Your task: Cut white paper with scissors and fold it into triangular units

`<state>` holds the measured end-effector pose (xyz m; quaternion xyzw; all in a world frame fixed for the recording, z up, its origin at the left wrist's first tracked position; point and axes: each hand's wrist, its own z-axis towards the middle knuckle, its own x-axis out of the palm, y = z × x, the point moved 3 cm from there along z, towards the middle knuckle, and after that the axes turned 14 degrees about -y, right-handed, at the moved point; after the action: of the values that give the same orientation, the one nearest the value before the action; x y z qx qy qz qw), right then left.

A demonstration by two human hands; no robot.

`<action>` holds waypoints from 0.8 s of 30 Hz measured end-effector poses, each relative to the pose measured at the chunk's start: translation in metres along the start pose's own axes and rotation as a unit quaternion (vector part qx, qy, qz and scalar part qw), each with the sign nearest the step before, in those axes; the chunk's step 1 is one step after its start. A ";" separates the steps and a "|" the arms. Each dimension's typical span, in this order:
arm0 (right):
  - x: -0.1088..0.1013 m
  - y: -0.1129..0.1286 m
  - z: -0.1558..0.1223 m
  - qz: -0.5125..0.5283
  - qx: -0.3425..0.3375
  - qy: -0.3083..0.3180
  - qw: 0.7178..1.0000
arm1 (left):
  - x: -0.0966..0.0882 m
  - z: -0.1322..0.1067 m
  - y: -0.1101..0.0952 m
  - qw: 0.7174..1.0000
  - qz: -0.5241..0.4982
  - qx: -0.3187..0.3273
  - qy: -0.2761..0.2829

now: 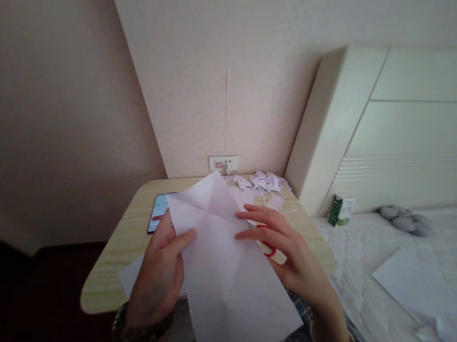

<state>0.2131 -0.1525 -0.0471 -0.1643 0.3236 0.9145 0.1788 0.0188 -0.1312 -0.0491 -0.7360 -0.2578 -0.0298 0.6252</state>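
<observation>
A creased white sheet of paper (224, 277) is held up in front of me, tilted, with fold lines crossing its upper part. My left hand (159, 267) pinches its left edge, thumb on the front and the other fingers mostly behind. At the right edge is my right hand (287, 243), its outstretched fingertips lying on the front of the sheet; its thumb is partly hidden behind the edge. A red loop like a scissors handle (270, 250) shows beneath the right hand, the rest covered.
On the wooden table (105, 273) lie a phone (159, 213), several folded paper pieces (272, 181) and paper scraps. A socket (224, 163) is on the wall behind. To the right, a bed (358, 266) bears a green-and-white box (341, 210), a grey item and loose sheets (422, 279).
</observation>
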 end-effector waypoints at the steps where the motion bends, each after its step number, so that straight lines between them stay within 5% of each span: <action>1: 0.000 0.001 -0.001 -0.019 -0.004 0.012 1.000 | 0.000 0.000 0.000 1.000 0.001 0.002 -0.004; 9: 0.004 0.019 -0.008 -0.089 -0.039 0.131 0.987 | 0.002 -0.002 -0.001 1.000 0.007 -0.005 -0.020; 16: 0.000 0.034 -0.001 0.073 -0.043 0.089 0.992 | 0.005 -0.007 -0.001 0.999 -0.022 -0.002 0.028; 24: 0.001 0.028 -0.009 0.077 -0.047 0.060 0.994 | 0.003 -0.009 0.000 1.000 0.000 -0.003 0.030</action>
<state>0.2018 -0.1785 -0.0394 -0.2013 0.3020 0.9283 0.0802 0.0245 -0.1387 -0.0460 -0.7363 -0.2392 -0.0525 0.6307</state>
